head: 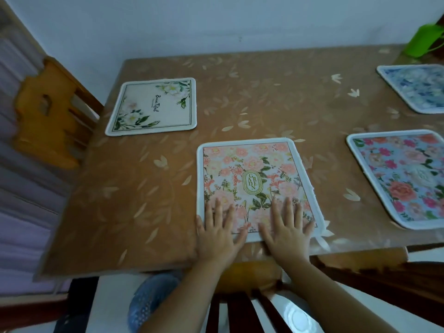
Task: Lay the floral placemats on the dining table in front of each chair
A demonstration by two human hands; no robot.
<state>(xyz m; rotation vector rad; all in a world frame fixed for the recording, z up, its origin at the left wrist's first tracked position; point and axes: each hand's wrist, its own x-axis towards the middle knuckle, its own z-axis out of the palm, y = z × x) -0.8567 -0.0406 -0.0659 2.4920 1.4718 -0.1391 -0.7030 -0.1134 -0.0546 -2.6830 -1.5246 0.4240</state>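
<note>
A pink floral placemat (pixel 252 174) with a "Garden" emblem lies flat at the near edge of the dining table (pixel 153 188). My left hand (pixel 218 230) presses its near left corner with straight, spread fingers. My right hand (pixel 287 230) lies flat on its near right part, fingers spread as well. A white placemat (pixel 153 106) with green leaves lies at the left end, in front of a wooden chair (pixel 45 109). A blue and pink rose placemat (pixel 406 179) lies at the right near edge. A pale blue floral placemat (pixel 418 87) lies at the far right.
The table has a brown leaf-patterned cover and stands against a white wall. A green object (pixel 425 40) sits at the far right corner. Below the near edge are the dark slats of a chair back (pixel 240 313) and a blue patterned thing (pixel 149 301).
</note>
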